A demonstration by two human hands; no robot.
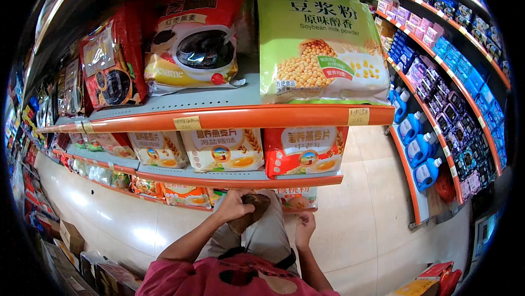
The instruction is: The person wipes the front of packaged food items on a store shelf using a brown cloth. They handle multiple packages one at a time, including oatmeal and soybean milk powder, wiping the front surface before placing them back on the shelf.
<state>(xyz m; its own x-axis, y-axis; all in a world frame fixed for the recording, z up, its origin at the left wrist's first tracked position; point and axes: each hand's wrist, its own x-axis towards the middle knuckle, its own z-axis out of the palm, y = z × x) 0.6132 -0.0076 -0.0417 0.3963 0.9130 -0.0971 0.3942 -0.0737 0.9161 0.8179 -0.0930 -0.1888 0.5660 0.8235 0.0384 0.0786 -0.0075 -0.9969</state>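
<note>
Orange-edged shelves (pixel 219 116) fill most of the view, curving with the lens from the left rim to the centre. On the top shelf lies a big green bag of soybean powder (pixel 320 42), and just to its left a red bag with a dark bowl pictured on it (pixel 191 33). One shelf down stands a row of oat bags, a cream one (pixel 223 149) beside a red one (pixel 303 151). Across the pale tiled floor (pixel 361 208), a second shelving run to the right carries blue bottles (pixel 418 145) low down and many small blue and purple packs higher up.

Below the shelves a person in a pink top (pixel 229 278) and grey trousers is seen from above, one knee raised. A brown cloth-like thing (pixel 252 211) rests on that knee, just under the lowest shelf. The left hand (pixel 232 206) is curled shut around its upper end, fingers wrapped over it. The right hand (pixel 305 229) hangs beside the thigh, well apart from the brown thing, fingers loosely bent and holding nothing that can be seen.
</note>
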